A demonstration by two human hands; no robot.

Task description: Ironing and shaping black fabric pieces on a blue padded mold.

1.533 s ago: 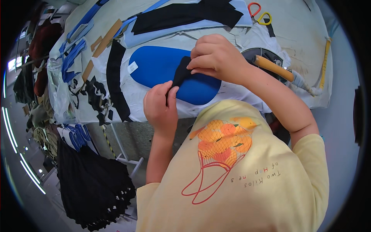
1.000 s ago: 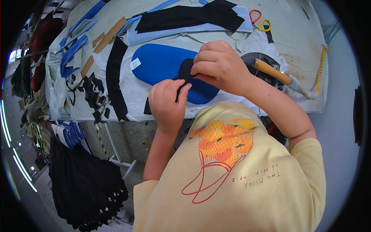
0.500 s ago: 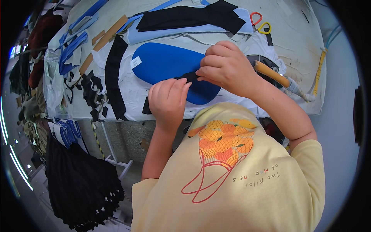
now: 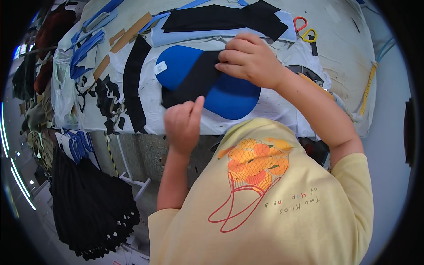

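Observation:
A black fabric strip (image 4: pixel 195 79) lies spread at a slant over a rounded blue pad (image 4: pixel 236 98) on the table. My right hand (image 4: pixel 249 62) pinches the strip's upper right end. At the lower edge of the strip, my left hand (image 4: pixel 182 126) is closed with its fingertips on the fabric; the hand is slightly blurred. A white label (image 4: pixel 160 67) sits at the pad's left side. The right hand and forearm cover part of the pad's upper right.
A curved black strip (image 4: pixel 134 84) lies left of the pad. Black pieces (image 4: pixel 212 18) are stacked on light blue fabric behind it. Scissors (image 4: pixel 304 31) with red and yellow handles lie far right. Near my right forearm is an iron's wooden handle (image 4: pixel 314 85). Black scraps (image 4: pixel 108 97) lie left.
The black strip, bunched between my hands before, is now spread flat across the blue pad. My right hand has moved up and left, my left hand down and left.

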